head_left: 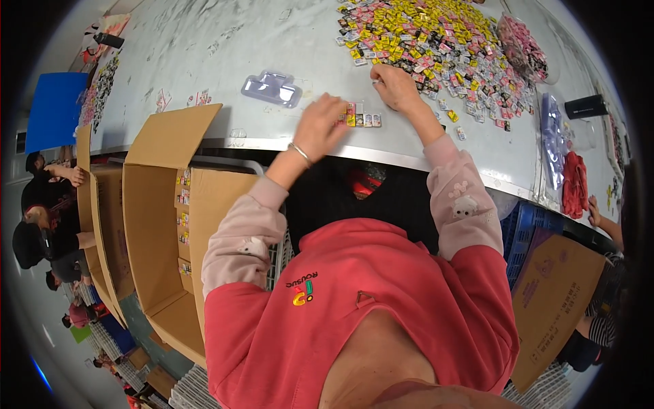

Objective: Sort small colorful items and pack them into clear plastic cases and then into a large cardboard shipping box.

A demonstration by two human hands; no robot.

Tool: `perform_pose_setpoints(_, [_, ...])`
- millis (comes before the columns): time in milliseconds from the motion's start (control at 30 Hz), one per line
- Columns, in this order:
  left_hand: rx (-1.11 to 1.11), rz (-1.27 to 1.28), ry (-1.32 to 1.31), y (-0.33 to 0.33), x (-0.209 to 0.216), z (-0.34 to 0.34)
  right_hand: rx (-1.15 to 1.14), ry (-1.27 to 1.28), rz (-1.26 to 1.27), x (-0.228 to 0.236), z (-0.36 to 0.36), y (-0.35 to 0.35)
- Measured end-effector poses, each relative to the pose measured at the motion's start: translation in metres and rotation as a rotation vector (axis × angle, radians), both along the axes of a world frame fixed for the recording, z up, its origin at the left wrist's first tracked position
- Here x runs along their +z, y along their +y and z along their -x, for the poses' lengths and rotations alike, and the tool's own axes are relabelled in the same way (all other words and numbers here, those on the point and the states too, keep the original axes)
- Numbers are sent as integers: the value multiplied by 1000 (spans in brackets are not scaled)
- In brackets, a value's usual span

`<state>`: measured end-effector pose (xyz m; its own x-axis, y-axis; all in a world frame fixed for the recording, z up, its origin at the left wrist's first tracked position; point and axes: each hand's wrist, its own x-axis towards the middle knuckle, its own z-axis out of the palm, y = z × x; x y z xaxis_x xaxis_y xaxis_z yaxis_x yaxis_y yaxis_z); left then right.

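My left hand [323,124] is bent over the left end of a short row of small, brightly printed pieces [363,116] near the table's front edge. Motion blurs its fingers and their tips are partly hidden, so its grip is unclear. My right hand [396,87] is closed in a pinch at the near edge of a big loose pile of similar pieces [436,41] in yellow, pink, black and white. What sits between those fingertips is too small to make out. Left of the row lies a clear plastic blister tray [272,88].
An open cardboard box [160,238] with printed pieces inside stands left of me. On the right are a filled clear bag [523,48], more clear trays [552,133], a red cloth-like bundle [574,184] and a black cylinder [586,106]. Other people sit along both sides.
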<state>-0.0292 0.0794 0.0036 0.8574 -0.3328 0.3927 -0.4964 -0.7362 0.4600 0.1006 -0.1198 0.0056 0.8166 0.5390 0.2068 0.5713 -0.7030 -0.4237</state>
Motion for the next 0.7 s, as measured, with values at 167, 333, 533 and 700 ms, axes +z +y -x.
perform_pose_setpoints(167, [104,-285,145,-28,-5,23,3,597,-641,-7,20,8])
perform_pose_setpoints(333, [148,-285,127,-32,-10,28,-59,130,-391,-15,49,20])
perform_pose_setpoints(533, [161,-273,133,-36,-12,29,46,-166,-239,-4,59,17])
perform_pose_setpoints(700, [297,74,-7,-17,-10,14,-52,45,-345,-1,42,-7])
